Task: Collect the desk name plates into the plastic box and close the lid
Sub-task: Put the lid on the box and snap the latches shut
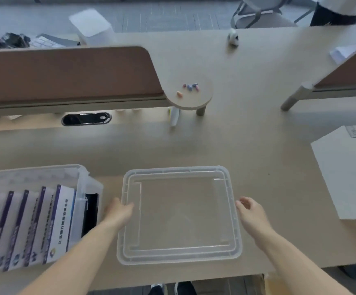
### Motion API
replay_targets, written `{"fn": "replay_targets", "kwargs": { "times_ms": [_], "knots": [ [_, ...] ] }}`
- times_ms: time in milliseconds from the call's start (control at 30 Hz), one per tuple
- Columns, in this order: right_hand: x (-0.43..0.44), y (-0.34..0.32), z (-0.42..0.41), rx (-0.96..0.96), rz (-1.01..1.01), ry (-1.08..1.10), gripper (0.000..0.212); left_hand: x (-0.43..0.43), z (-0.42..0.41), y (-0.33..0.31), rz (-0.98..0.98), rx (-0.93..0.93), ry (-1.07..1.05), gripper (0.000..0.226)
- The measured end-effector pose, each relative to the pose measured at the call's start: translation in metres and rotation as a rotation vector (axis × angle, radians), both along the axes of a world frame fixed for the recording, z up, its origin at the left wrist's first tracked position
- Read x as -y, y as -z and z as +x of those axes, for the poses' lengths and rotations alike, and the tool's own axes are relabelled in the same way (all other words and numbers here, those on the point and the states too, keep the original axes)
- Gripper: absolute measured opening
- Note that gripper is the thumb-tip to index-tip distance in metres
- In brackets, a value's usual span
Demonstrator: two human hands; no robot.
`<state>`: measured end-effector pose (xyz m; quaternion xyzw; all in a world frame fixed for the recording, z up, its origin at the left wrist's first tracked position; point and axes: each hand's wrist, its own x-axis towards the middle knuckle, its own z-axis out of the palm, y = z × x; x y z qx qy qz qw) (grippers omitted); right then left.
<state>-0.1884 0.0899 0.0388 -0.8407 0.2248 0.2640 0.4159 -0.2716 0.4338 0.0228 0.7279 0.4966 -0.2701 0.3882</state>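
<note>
The clear plastic lid (179,213) lies flat on the desk (258,128), close to its near edge and roughly midway along it, with the person's 2 bare hands at its short sides. The left hand (118,212) rests on the lid's left rim, fingers held together and laid over the edge, the thumb on the outer side; whether it actually grips the rim is hard to tell through the blur. The right hand (250,211) sits just beside the lid's right rim, fingers loosely curled and slightly spread, touching or nearly touching the edge, holding nothing clearly. The plastic box (81,188) stands at the near left edge of the desk, just left of the lid, uncovered, with the desk name plates (34,226) stood in a row inside it, at least 6 white plates with purple bands leaning against one another. Further back, a low brown partition (66,73) runs along the left part of the desk, ending in a small round shelf (194,96) that carries a few small coloured pieces (190,87). A white sheet (347,173) lies at the right edge of the desk, well apart from the lid
</note>
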Motion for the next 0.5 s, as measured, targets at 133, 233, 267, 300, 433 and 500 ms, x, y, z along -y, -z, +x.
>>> {"fn": "replay_targets", "kwargs": {
  "times_ms": [133,233,267,300,433,500],
  "knots": [
    [0.0,0.035,0.0,-0.061,-0.06,-0.021,0.048,-0.002,-0.007,0.031,0.052,0.005,-0.039,0.049],
    [-0.005,0.054,-0.003,-0.035,-0.092,-0.01,0.037,-0.001,-0.007,0.044,0.148,0.038,-0.092,0.011],
    [-0.007,0.056,-0.002,-0.026,-0.103,0.009,0.035,0.0,-0.005,0.045,0.17,0.039,-0.1,0.011],
    [-0.007,0.058,-0.001,-0.021,-0.11,0.029,0.034,0.001,-0.003,0.047,0.184,0.038,-0.096,0.014],
    [-0.007,0.04,0.01,-0.018,-0.093,0.061,0.037,0.004,0.012,0.035,0.208,0.084,-0.116,0.021],
    [-0.005,0.019,0.019,0.025,-0.061,0.076,0.037,0.004,0.023,0.019,0.202,0.117,-0.122,0.021]
  ]
}}
